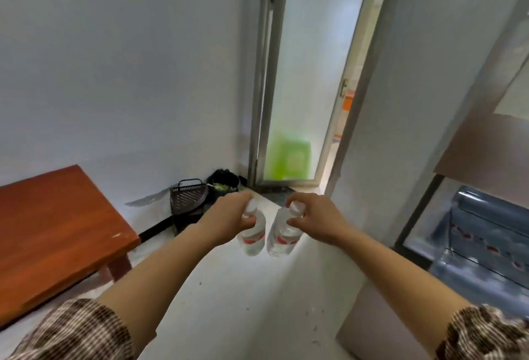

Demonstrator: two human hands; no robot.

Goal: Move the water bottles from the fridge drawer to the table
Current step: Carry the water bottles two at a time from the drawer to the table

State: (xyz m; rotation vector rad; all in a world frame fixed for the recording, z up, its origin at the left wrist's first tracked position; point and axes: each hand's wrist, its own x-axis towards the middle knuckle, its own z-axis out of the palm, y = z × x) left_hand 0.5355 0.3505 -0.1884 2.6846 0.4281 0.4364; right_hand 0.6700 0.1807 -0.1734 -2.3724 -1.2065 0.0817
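Above the pale speckled floor (229, 302), the left hand (229, 213) is gripping the left bottle (253, 241) by its narrow neck, under a white cap. The right hand (317, 216) is pinching the right bottle (282, 242) likewise. Both clear plastic cylinders, red-and-white labelled, are hanging nearly touching, between the glossy reddish wooden table (51, 231) and the open fridge drawer (472, 245).

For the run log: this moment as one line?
phase: carry | left hand: grips left bottle | right hand: grips right bottle | table: at left | fridge drawer: at right
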